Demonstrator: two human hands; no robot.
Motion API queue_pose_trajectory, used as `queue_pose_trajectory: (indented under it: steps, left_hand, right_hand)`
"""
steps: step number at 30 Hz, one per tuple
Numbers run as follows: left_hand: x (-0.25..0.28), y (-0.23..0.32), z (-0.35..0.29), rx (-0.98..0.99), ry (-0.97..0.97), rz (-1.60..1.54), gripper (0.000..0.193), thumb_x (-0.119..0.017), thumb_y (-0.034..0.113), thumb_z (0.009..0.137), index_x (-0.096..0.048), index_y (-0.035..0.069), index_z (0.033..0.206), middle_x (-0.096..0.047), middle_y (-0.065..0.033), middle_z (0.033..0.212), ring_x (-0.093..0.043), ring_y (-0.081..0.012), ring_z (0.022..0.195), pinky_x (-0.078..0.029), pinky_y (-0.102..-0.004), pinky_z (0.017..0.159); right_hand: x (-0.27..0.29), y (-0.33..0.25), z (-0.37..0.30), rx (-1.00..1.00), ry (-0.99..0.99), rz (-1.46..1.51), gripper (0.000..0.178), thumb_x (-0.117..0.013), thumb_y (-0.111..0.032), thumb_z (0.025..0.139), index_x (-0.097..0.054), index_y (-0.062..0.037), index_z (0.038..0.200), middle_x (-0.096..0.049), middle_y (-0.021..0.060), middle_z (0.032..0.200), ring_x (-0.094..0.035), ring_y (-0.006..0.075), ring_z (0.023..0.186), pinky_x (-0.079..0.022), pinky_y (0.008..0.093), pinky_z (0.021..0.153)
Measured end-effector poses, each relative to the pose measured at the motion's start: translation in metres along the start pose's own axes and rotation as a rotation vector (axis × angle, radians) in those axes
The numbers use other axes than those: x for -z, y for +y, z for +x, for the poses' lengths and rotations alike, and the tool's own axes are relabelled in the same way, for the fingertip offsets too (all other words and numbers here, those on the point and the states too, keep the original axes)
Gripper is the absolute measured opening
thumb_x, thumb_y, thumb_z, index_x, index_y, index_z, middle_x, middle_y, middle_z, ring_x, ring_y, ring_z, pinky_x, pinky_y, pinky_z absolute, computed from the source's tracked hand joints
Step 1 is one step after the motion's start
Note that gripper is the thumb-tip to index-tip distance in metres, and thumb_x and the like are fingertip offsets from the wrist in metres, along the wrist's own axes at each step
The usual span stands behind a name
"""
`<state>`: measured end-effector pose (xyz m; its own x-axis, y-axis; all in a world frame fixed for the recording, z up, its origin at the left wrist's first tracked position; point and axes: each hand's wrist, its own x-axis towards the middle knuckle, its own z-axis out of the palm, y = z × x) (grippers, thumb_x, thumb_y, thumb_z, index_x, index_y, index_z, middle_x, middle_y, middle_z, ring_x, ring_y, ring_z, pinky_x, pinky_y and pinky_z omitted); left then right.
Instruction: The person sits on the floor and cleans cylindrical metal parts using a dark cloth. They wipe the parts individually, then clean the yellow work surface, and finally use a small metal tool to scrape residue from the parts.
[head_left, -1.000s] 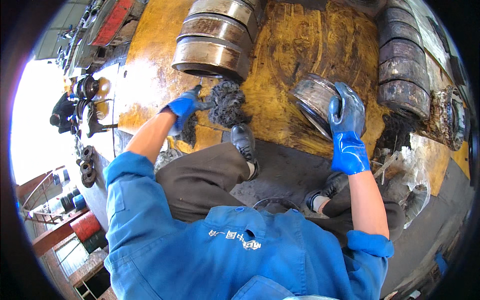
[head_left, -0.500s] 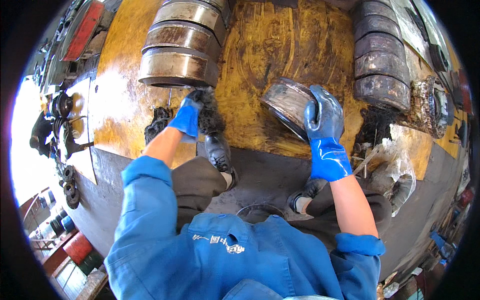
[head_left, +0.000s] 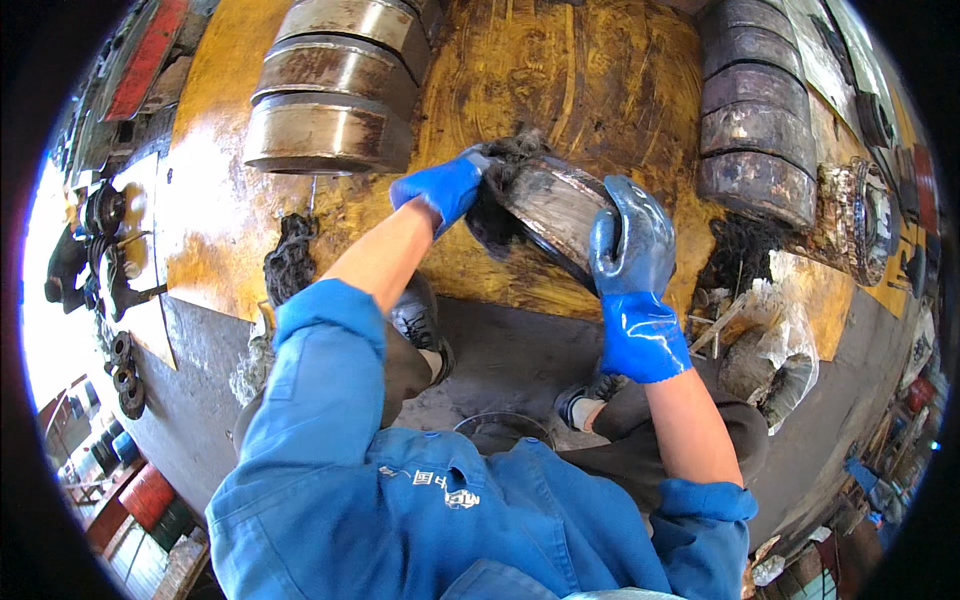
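A greasy metal ring [head_left: 563, 207], wide-walled like the others here, stands tilted on the oily yellow board [head_left: 560, 90]. At its right side my right hand [head_left: 634, 240], in a blue rubber glove with a dirty palm, is closed over the rim. My left hand [head_left: 445, 190], gloved the same way, is closed on a wad of dark, fuzzy fibre [head_left: 515, 155] that touches the ring's upper left edge. The fingers of my left hand are partly hidden by the wad.
Left of the ring lies a row of cleaner metal rings [head_left: 320, 130]; darker, grimy rings [head_left: 757, 130] line the right. Another dark fibre clump [head_left: 290, 262] lies at the left, and a crumpled plastic bag [head_left: 790, 350] at the right. My shoes are near the board's front edge.
My left hand has moved right with the fibre wad, from beside the left row of rings to the tilted ring. My right hand still grips the ring.
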<state>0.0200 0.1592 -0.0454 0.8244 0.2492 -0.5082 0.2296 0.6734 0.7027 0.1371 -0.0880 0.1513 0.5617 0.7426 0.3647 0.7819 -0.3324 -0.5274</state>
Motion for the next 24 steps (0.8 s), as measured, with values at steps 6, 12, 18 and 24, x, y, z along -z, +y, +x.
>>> queue_pose_trajectory:
  steps: [6,12,18,24]
  left_hand:
    - [0.03,-0.025,0.023,0.072,0.059,-0.145,0.029,-0.068,0.004,0.097,-0.071,0.002,0.126,-0.075,-0.0106,0.119,-0.071,-0.0252,0.097,-0.058,-0.0423,0.086]
    - [-0.023,0.042,-0.03,-0.134,0.088,0.01,0.032,-0.064,0.001,0.098,-0.068,-0.001,0.13,-0.073,-0.0115,0.124,-0.069,-0.0213,0.102,-0.057,-0.038,0.095]
    - [-0.174,0.067,-0.119,-0.563,0.422,1.061,0.038,-0.069,0.007,0.093,-0.068,0.004,0.131,-0.073,-0.0137,0.123,-0.069,-0.0276,0.114,-0.054,-0.039,0.102]
    - [-0.258,0.028,-0.137,-0.926,0.339,1.8,0.045,-0.071,0.02,0.085,-0.07,0.012,0.129,-0.071,-0.0228,0.119,-0.069,-0.0393,0.11,-0.056,-0.0522,0.092]
  right_hand:
    - [-0.001,-0.002,-0.003,0.007,-0.001,0.024,0.032,-0.068,-0.012,0.089,-0.072,-0.0056,0.12,-0.073,0.0217,0.12,-0.068,0.0422,0.112,-0.053,0.0509,0.101]
    - [-0.001,0.01,-0.01,0.023,0.15,0.051,0.037,-0.068,-0.012,0.09,-0.067,-0.0087,0.127,-0.071,0.0208,0.123,-0.067,0.0418,0.115,-0.052,0.0514,0.103]
    - [0.0,0.02,-0.013,-0.099,0.236,0.329,0.036,-0.061,-0.017,0.098,-0.066,-0.0071,0.132,-0.069,0.0184,0.131,-0.064,0.0364,0.124,-0.049,0.0465,0.111]
    - [0.07,0.055,0.008,-0.577,0.291,1.886,0.023,-0.063,-0.008,0.104,-0.068,0.0004,0.124,-0.061,0.0052,0.078,-0.065,0.0094,0.071,-0.054,0.0191,0.056]
